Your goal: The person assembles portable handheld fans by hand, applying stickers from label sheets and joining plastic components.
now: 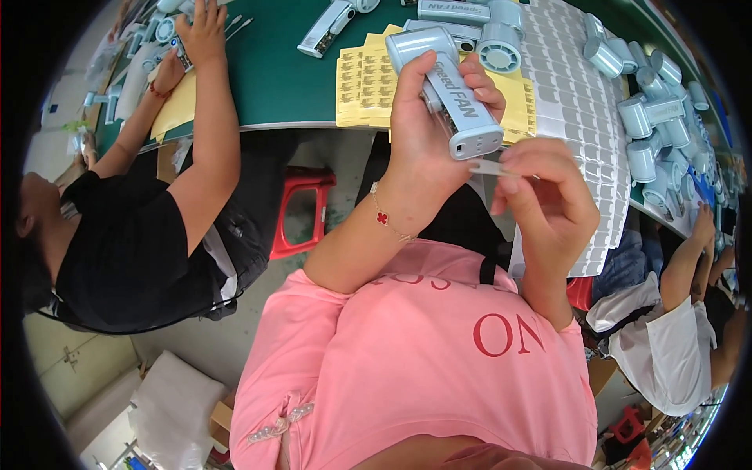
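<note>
My left hand point(423, 145) is wrapped round a light-blue handheld fan point(464, 100). The fan's round head points up and away, and its handle end tilts toward me, showing a small port. Along one side of the handle a slot bares some inner parts. Just below that end, my right hand point(552, 188) pinches a small pale sticker point(487, 167) between thumb and fingers. Whether the sticker touches the fan is hard to tell. Beside my right hand lies a large sheet of silvery-white stickers point(576, 117).
Yellow label sheets point(364, 86) lie on the green table point(270, 78) beyond my left hand. More blue fans point(497, 47) rest behind them, and a big heap of fans point(654, 117) fills the right side. A co-worker point(133, 235) handles a fan at left. A red stool point(301, 211) stands below.
</note>
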{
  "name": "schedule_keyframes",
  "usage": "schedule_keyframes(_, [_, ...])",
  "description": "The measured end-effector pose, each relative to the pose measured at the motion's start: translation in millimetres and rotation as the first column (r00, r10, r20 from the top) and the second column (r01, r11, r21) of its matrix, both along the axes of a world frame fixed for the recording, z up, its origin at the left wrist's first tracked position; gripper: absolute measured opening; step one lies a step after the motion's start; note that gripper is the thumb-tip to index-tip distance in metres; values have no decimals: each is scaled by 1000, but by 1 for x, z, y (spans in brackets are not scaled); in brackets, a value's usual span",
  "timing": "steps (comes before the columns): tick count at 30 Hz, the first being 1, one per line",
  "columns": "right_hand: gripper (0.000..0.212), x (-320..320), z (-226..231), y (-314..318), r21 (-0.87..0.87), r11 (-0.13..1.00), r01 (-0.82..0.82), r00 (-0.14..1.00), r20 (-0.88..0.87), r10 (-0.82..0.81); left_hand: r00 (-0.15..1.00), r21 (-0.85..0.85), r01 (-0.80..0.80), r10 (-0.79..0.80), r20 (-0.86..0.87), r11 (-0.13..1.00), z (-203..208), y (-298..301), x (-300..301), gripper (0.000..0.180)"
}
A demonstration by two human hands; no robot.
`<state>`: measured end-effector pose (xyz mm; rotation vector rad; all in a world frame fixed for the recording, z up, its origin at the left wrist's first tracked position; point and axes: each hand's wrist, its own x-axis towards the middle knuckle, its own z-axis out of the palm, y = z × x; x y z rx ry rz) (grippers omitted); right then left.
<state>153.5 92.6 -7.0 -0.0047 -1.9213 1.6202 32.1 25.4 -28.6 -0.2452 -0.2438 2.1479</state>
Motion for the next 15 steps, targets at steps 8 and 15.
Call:
schedule_keyframes(8, [11,-4,6,-2,-70,997,39,993,117,-30,1000,-19,30,-30,-4,999,2,1,1,32])
schedule_keyframes(15, [11,-6,2,1,-2,999,41,998,40,-41,999,3,53,-53,-2,999,2,3,2,30])
